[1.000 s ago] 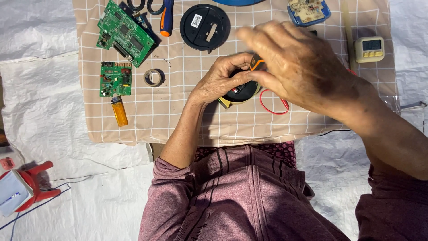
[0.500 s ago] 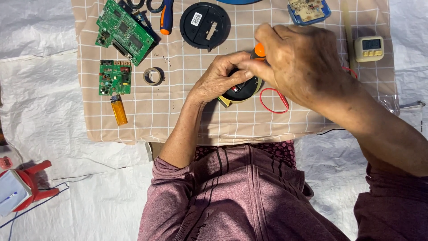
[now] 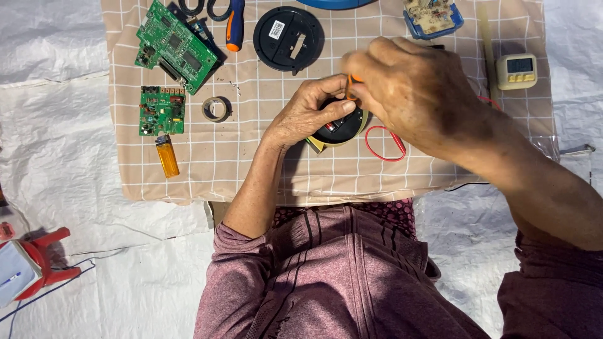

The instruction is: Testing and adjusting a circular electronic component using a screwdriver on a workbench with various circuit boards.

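A: Head view, centre: round black device (image 3: 339, 127) with a yellowish rim, lying on the checked cloth (image 3: 264, 163), red wire loop (image 3: 383, 143) just beside.

B: Held how?

A: Left hand (image 3: 306, 116) curled over its left edge, fingertips pressing on top. Right hand (image 3: 418, 94) closed around an orange-handled tool (image 3: 353, 81), tip down on the device.

B: Further out?

A: Black round cover (image 3: 288, 39) above; tape ring (image 3: 217, 108), small green board (image 3: 162, 111), orange lighter (image 3: 167, 156) to the left; larger green board (image 3: 174, 46) beyond; small timer (image 3: 516, 70) far right.
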